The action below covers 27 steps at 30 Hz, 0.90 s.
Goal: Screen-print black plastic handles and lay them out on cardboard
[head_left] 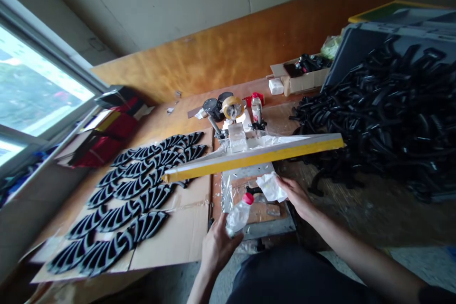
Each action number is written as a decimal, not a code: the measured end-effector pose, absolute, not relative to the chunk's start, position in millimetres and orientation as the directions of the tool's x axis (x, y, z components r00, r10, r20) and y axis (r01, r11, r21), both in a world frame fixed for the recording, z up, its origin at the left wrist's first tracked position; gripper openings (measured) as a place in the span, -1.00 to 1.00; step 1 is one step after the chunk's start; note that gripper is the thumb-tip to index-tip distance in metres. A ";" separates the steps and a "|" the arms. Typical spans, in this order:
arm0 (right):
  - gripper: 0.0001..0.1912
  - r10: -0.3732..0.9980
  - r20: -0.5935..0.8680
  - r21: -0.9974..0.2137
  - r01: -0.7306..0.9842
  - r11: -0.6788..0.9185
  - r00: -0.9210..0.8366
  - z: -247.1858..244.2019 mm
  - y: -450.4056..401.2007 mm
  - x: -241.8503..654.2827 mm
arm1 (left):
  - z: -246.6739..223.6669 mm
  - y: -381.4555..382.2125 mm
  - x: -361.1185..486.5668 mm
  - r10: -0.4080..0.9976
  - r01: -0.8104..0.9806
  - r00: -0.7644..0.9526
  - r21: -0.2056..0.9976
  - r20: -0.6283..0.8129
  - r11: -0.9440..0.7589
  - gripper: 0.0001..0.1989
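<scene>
My left hand [218,243] is closed around a clear plastic bottle [238,216] with a red cap, tilted to the right in front of the bench. A crumpled white tissue [272,187] is pinched in my right hand [295,194], just below a long bar edged in yellow tape [256,157]. Beneath the bar and between my hands lies a metal plate [249,171] belonging to a small bench fixture. Whatever lies inside the bottle is hard to make out.
Rows of black curved parts [134,209] lie on cardboard [181,228] at left. Many black pieces [384,114] are heaped at right beside a grey crate [347,52]. Behind the bar stand a tape roll [233,107], a second red-capped bottle [256,108] and a cardboard box [306,80].
</scene>
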State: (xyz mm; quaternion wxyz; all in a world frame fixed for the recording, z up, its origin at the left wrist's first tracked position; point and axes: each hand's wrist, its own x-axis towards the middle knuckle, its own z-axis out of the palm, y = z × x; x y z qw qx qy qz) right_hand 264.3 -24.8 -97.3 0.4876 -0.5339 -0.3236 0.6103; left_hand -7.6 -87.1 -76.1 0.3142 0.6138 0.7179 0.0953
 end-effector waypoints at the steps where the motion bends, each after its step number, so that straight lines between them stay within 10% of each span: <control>1: -0.37 0.940 -0.339 -0.916 -0.244 -0.320 0.039 -97.8 -27.3 261.6 | -72.2 -88.3 1.7 0.946 0.876 -0.002 0.456 -0.324 0.158 -0.47; 11: -0.41 0.950 -0.313 -0.936 -0.167 -0.309 -0.005 -102.9 -44.9 253.7 | -53.6 -79.9 34.8 0.941 0.996 0.075 0.074 -0.330 -0.053 -0.66; 27: -0.42 0.967 -0.254 -0.951 -0.183 -0.250 -0.006 -105.3 -29.9 236.0 | -67.9 -85.6 13.1 0.933 0.955 0.055 0.290 -0.356 0.055 -0.58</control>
